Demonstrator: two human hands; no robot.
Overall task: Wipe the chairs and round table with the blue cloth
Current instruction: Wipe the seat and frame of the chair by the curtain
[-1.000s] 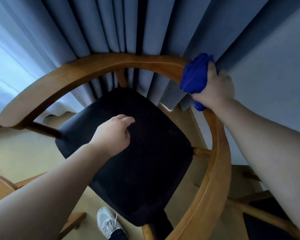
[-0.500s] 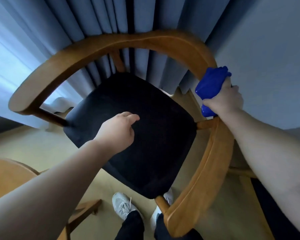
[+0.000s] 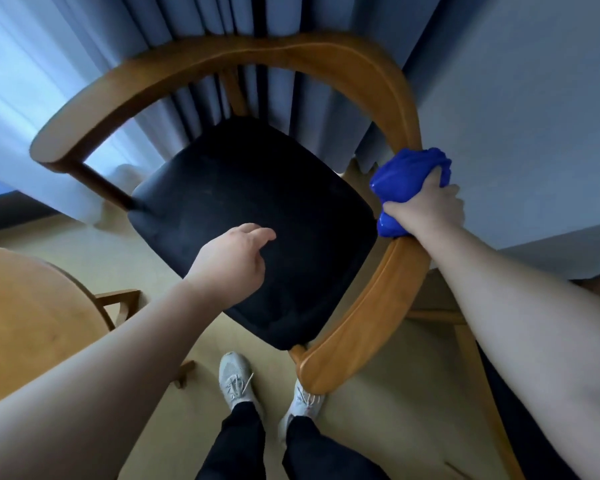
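Blue cloth (image 3: 404,183), one bunched wad, sat at three o'clock, clenched in the right hand (image 3: 426,211) against the one wooden armchair's (image 3: 368,77) curved rail. One left hand (image 3: 234,263) hovered loosely curled and empty above the dark seat (image 3: 257,216). One round surface (image 3: 25,306) lay at eight o'clock.

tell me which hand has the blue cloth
The right hand. It clutches the bunched blue cloth against the chair's wooden armrest, while the left hand hovers empty over the dark seat.
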